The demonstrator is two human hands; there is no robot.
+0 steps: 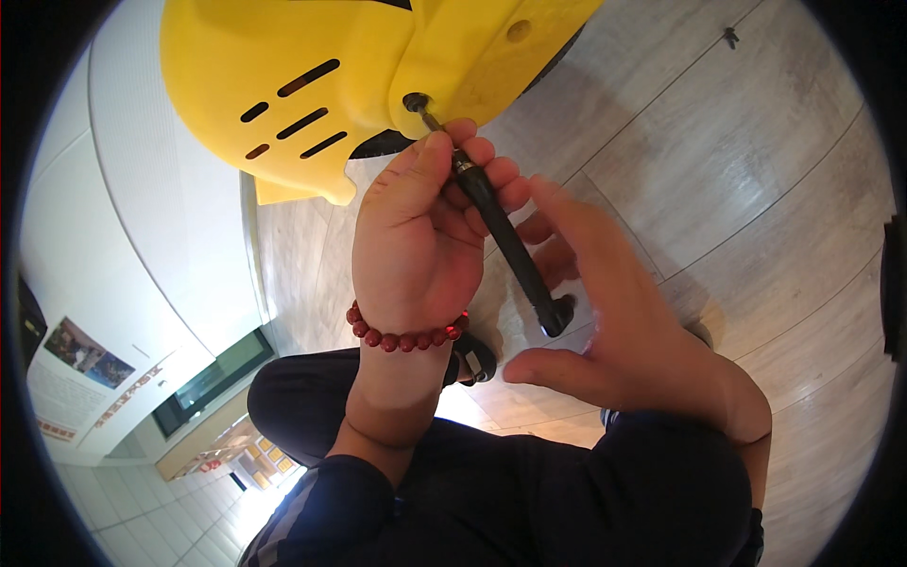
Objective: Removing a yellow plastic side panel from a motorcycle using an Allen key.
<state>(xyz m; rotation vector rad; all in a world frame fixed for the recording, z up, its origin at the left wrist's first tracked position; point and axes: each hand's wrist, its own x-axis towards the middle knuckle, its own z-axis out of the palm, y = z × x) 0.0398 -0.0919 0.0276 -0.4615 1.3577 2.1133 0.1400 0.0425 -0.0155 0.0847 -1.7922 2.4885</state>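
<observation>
My left hand [416,213], with a red bead bracelet [406,341] at the wrist, is closed round the front part of a slim black screwdriver [513,248]. Its thin metal shaft slants up to a dark round recess [416,101] in a yellow plastic shell [331,57], where the tip meets a fastener. The handle's lower end has a stubby side piece. My right hand [619,302] is beside that end, slightly blurred, thumb and fingers spread apart; its fingertips lie partly behind the handle, and I cannot tell whether they touch it.
Several slots pierce the yellow shell, which stands on a wood-look floor [661,189]. A small dark piece [730,38] lies on the floor at the far right. A white panel [175,161] rises at the left. My dark-clothed legs [312,402] are below my hands.
</observation>
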